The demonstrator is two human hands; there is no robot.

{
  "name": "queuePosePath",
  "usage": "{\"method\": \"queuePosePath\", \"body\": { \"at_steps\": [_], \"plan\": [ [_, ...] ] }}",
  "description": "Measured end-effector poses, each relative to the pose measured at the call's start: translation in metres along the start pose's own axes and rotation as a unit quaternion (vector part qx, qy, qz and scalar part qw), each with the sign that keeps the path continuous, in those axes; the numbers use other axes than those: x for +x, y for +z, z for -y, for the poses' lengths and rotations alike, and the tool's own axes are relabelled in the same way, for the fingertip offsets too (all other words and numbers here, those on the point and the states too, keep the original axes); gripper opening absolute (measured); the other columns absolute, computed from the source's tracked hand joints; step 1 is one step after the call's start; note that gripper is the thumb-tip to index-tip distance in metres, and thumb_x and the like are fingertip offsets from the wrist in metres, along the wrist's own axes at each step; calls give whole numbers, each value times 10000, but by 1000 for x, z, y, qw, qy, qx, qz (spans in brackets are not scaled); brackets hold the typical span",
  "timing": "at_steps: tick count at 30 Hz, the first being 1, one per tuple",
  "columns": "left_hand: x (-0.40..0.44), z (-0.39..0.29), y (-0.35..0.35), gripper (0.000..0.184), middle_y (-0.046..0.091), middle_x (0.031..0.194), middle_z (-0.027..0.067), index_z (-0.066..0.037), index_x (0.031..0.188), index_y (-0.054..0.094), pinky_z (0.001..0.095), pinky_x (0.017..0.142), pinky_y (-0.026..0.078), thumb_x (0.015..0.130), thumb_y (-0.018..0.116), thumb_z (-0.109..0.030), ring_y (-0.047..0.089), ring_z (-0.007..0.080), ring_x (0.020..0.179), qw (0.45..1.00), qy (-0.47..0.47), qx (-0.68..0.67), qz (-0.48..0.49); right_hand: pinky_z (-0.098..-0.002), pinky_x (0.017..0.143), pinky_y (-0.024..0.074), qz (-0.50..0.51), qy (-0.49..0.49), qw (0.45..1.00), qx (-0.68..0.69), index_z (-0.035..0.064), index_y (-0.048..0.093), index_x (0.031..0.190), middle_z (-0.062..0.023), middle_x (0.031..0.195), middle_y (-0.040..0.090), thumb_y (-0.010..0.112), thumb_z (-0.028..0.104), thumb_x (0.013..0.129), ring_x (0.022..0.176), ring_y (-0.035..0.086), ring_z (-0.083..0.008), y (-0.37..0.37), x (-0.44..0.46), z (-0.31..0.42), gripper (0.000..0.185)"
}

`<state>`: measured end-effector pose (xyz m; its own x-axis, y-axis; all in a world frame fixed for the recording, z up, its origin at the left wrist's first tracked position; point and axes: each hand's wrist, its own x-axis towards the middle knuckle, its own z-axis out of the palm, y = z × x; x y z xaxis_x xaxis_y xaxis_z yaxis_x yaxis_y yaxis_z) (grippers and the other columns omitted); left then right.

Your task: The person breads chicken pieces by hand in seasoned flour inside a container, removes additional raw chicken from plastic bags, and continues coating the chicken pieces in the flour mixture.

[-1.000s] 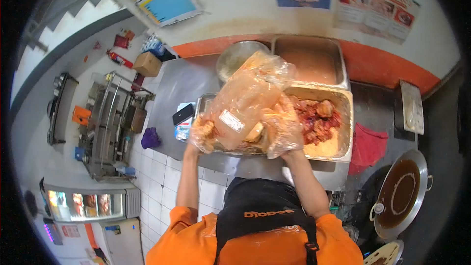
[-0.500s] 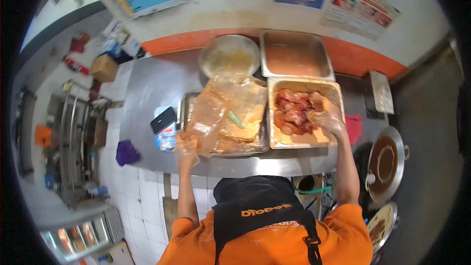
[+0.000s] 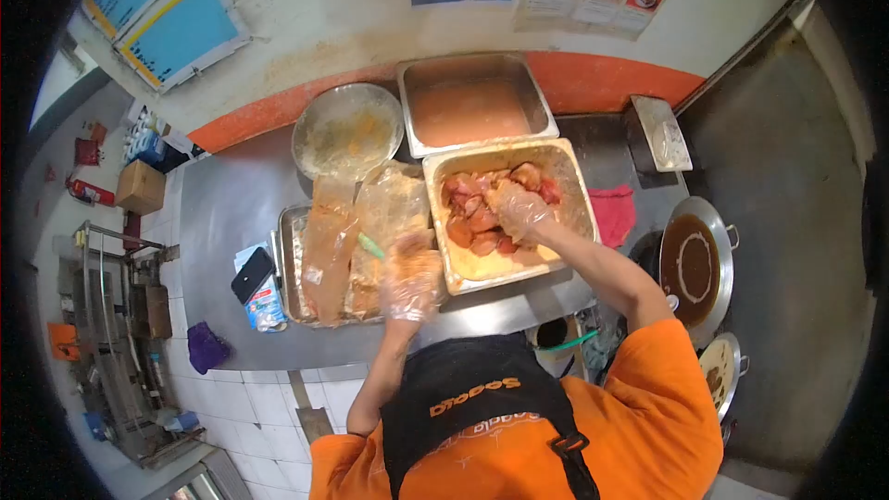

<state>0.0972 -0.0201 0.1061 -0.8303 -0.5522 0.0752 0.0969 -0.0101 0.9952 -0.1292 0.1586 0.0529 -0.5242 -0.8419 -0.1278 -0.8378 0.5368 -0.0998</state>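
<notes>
Steel table [image 3: 222, 176] mid-frame, wall [image 3: 306, 37] behind. Meat [image 3: 482, 218] sits in the tub [image 3: 580, 199], centre. Right hand [image 3: 520, 211] is in it, handling step I'd say; grip unclear. Left hand [image 3: 412, 282] near tray [image 3: 285, 264], can't tell if closed. Slick pieces call for firm fingers.
</notes>
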Motion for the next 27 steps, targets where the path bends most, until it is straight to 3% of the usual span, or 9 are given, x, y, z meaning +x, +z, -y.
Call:
{"method": "queuePosePath", "body": {
  "at_steps": [7, 10, 14, 17, 19, 21, 23, 24, 27],
  "plan": [
    [54, 2, 117, 461, 663, 1169, 150, -32, 1375, 443, 343, 673, 614, 958, 624, -102, 712, 228, 884, 868, -322, -375, -55, -415, 914, 500, 83, -58, 974, 203, -42, 661, 1066, -240, 1066, 664, 740, 289, 791, 1038, 631, -354, -59, -19, -46, 438],
    [74, 37, 124, 349, 670, 1160, 145, -72, 1268, 560, 361, 618, 614, 983, 616, -268, 713, 207, 859, 870, -378, -316, -3, -384, 850, 522, 0, 64, 882, 466, 0, 643, 1171, -178, 1007, 682, 764, 409, 833, 969, 650, -263, -60, -43, -64, 544],
    [101, 70, 143, 380, 677, 1081, 128, -72, 1175, 635, 345, 587, 568, 979, 610, -397, 661, 158, 917, 894, -410, -172, -56, -347, 776, 559, 210, 290, 847, 393, -29, 618, 1205, -144, 1052, 684, 756, 407, 876, 898, 672, -224, -10, -59, -97, 564],
    [110, 74, 151, 370, 677, 950, 95, -56, 1170, 632, 338, 598, 527, 964, 634, -364, 629, 148, 862, 874, -481, -23, -64, -337, 750, 578, 186, 401, 703, 558, -20, 624, 1193, -121, 1021, 689, 731, 385, 911, 855, 679, -209, 6, -58, -71, 505],
    [110, 81, 150, 370, 664, 903, 82, -42, 1165, 623, 346, 630, 509, 937, 660, -331, 616, 166, 843, 884, -458, 91, -13, -327, 744, 584, 55, 456, 489, 742, 0, 635, 1183, -112, 974, 697, 702, 377, 938, 828, 678, -196, 60, -44, -64, 454],
    [92, 135, 139, 380, 647, 890, 73, -24, 1156, 610, 360, 668, 498, 903, 686, -298, 612, 196, 838, 914, -337, 216, 66, -335, 670, 598, 7, 362, 411, 836, 10, 627, 1179, -112, 959, 705, 687, 299, 953, 768, 681, -196, 62, -31, -62, 371],
    [78, 181, 120, 278, 634, 853, 77, -27, 1061, 596, 351, 681, 488, 883, 656, -233, 604, 203, 793, 917, -369, 81, 130, -340, 631, 597, 43, 353, 347, 868, 8, 627, 1167, -109, 984, 709, 703, 248, 943, 756, 682, -197, 59, -37, -56, 337],
    [69, 193, 126, 230, 631, 846, 75, -31, 1030, 592, 345, 670, 484, 891, 636, -208, 604, 199, 779, 924, -364, 59, 104, -354, 584, 588, 78, 360, 340, 865, 10, 630, 1147, -100, 973, 707, 740, 172, 903, 753, 683, -196, 29, -40, -51, 313],
    [87, 83, 137, 181, 668, 948, 91, -57, 1076, 603, 332, 698, 525, 920, 594, -150, 659, 219, 850, 864, -484, -83, 107, -356, 614, 590, 75, 369, 681, 628, 7, 620, 1163, -107, 967, 701, 722, 109, 902, 791, 691, -200, -32, -28, -30, 298]
  ]
}}
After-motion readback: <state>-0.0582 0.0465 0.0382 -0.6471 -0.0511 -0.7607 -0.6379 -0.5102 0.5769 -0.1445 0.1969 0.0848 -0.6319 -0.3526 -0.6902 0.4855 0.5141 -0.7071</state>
